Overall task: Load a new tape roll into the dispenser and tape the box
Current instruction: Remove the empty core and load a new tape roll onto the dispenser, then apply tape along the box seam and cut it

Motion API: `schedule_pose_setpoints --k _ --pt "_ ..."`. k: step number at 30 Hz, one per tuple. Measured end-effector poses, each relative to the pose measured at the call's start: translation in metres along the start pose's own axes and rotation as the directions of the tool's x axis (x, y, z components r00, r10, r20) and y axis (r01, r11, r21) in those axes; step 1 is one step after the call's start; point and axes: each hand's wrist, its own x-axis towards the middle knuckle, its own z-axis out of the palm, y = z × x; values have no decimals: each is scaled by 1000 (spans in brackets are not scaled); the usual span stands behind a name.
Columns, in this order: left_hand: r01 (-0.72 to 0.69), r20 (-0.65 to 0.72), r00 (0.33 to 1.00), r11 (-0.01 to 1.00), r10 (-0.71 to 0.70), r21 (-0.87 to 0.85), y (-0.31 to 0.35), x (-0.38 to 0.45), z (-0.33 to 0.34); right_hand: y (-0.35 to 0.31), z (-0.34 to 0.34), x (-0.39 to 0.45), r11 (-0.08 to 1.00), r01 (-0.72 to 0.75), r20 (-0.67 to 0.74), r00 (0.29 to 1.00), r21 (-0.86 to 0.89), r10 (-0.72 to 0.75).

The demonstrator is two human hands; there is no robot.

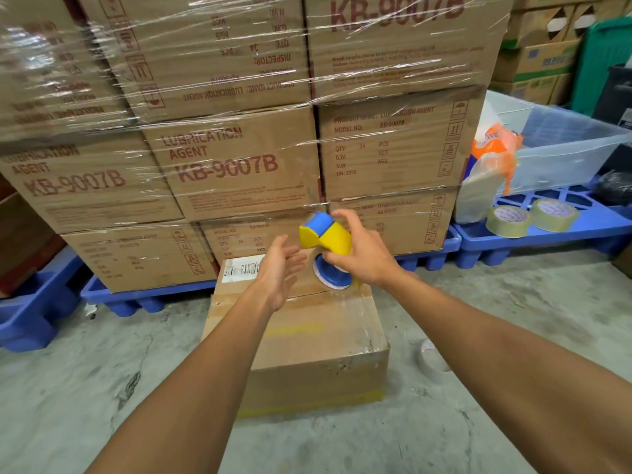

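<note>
A brown cardboard box (307, 354) sits on the concrete floor in front of me, with a white label at its far left corner. My right hand (362, 251) grips a yellow and blue tape dispenser (325, 237) above the box's far edge. A tape roll on a blue hub (331, 271) sits in the dispenser, and a clear strip of tape runs down from it over the box top. My left hand (278, 268) hovers just left of the dispenser, fingers apart, holding nothing.
Shrink-wrapped cartons (239, 165) on blue pallets (143, 299) rise right behind the box. Two spare tape rolls (509, 220) lie on a blue pallet at the right, near clear plastic bins (561, 148). Another roll (432, 359) lies on the floor right of the box.
</note>
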Motion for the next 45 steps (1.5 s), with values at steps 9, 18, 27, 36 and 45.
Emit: schedule_pose_setpoints --k 9,18,27,36,45 --pt "-110 -91 989 990 118 88 6 15 6 16 11 0 919 42 107 994 -393 0" --pt "7 -124 992 989 12 149 14 69 9 19 21 11 932 -37 146 985 -361 95" --pt "104 -14 994 895 -108 434 -13 90 39 -25 11 -29 801 -448 -19 877 -397 481" --pt "-243 176 969 770 171 589 -40 106 39 -48 35 -59 638 -636 -130 745 -434 654" --pt "-686 609 677 53 413 726 -60 109 40 -43 54 -45 532 -666 -179 696 -524 695"
